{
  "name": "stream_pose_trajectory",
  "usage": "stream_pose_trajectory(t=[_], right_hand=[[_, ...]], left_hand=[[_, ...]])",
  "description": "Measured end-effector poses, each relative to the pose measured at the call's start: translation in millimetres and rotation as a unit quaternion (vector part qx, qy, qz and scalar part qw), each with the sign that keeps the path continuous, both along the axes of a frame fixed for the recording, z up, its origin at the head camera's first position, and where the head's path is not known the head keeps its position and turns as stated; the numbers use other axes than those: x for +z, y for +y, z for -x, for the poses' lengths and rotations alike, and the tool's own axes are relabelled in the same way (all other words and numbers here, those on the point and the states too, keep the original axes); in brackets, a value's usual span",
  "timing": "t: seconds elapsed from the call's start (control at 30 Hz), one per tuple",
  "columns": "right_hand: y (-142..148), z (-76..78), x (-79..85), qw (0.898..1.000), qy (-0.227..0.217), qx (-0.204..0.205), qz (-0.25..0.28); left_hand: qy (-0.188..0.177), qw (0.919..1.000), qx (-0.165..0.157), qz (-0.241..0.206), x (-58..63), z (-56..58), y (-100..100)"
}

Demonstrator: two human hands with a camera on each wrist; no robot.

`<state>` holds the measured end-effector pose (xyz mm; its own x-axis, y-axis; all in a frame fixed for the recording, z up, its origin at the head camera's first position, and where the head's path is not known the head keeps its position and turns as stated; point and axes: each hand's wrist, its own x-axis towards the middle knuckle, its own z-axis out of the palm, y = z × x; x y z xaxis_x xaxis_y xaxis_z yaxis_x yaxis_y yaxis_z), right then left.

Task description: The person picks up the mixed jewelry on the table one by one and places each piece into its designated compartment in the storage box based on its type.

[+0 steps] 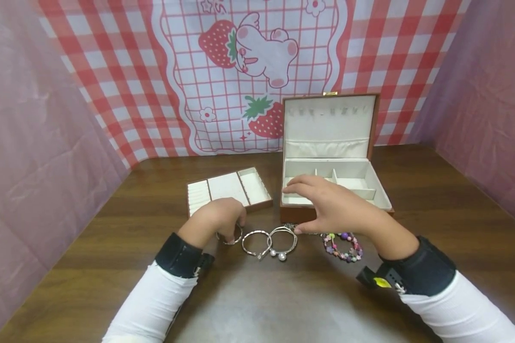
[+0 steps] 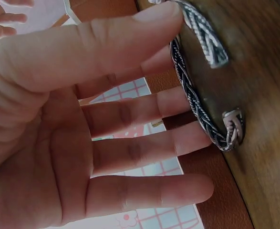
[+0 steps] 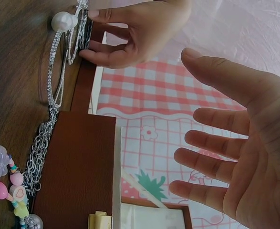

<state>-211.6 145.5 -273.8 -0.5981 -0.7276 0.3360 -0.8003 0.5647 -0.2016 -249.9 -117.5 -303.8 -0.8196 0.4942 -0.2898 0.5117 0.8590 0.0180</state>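
Observation:
My left hand reaches down to a braided silver cuff bracelet on the wooden table. Its thumb lies at the inside of the cuff and the fingertips at the outside, pinching the band; the cuff's gap shows in the left wrist view. To the right lie a thin silver bracelet and a bracelet with pearls, overlapping in the head view. My right hand hovers, fingers spread and holding nothing, before the jewelry box. Below it lies a colorful beaded bracelet, with a silver chain nearby.
The brown jewelry box stands with its lid raised, showing white compartments. Left of it lies a shallow divided tray, partly hidden by the left hand. A checked strawberry cloth hangs behind, with pink curtains at both sides.

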Motion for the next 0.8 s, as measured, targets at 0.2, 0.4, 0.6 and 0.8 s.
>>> stream_pose_trajectory(t=[0.2,0.4,0.6,0.8], right_hand=[[0.1,-0.3,-0.4,1.000,0.001,0.001,0.002],[-0.3,-0.6,-2.5,1.000,-0.003,-0.001,0.001],[0.5,-0.2,-3.1,1.000,-0.001,-0.004,-0.001],[0.6,0.0,-1.6,1.000,0.005,-0.003,-0.003]], left_hand=[[-0.015,0.9998,0.009,-0.009,0.9,-0.9,-0.5],[-0.021,0.9997,0.012,-0.006,0.1,-3.8,-1.1],[-0.040,0.9989,0.014,-0.017,-0.2,-4.6,-0.2],[-0.052,0.9984,-0.004,-0.022,-1.9,-3.5,-0.2]])
